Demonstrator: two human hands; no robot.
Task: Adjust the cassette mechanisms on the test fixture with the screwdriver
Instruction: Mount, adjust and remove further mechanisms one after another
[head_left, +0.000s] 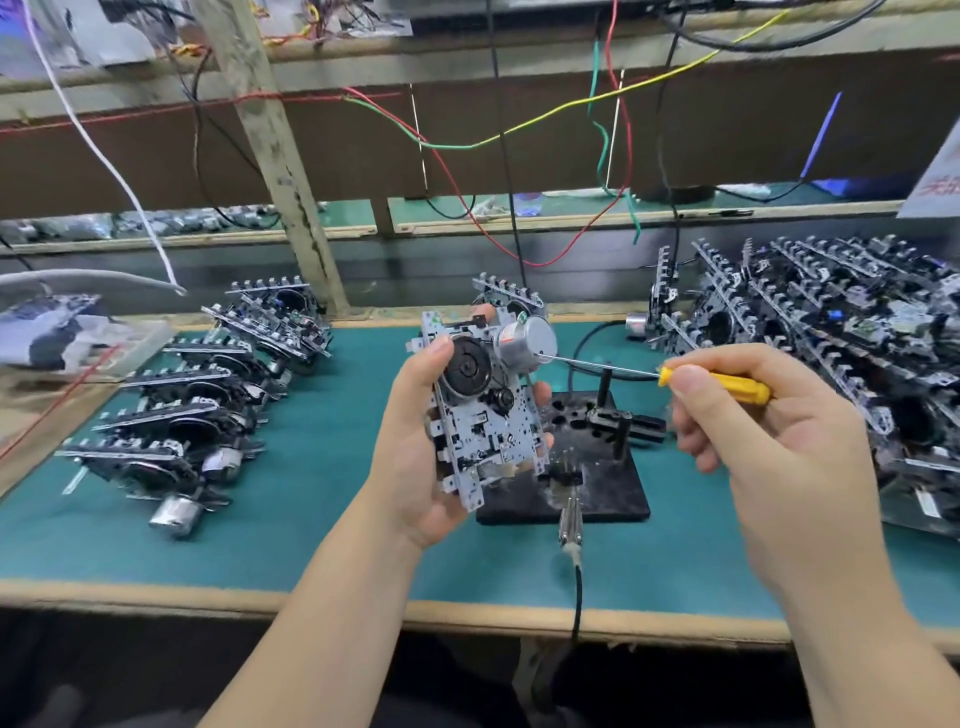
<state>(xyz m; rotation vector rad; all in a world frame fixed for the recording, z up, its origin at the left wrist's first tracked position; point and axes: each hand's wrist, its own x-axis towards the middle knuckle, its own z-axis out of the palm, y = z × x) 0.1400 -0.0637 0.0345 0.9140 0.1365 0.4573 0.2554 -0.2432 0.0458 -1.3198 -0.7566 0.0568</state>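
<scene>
Electronics assembly workshop: green bench mat, dangling wires, piled cassette mechanisms.

The left hand holds 1 cassette mechanism up above the table. The test fixture sits on the table just behind and below that hand, between the 2 hands. The right hand holds the screwdriver, and its tip touches the motor on top of the held mechanism. A row of mechanisms lies to the left of the left hand. A big pile of mechanisms lies behind and to the right of the right hand.
</scene>
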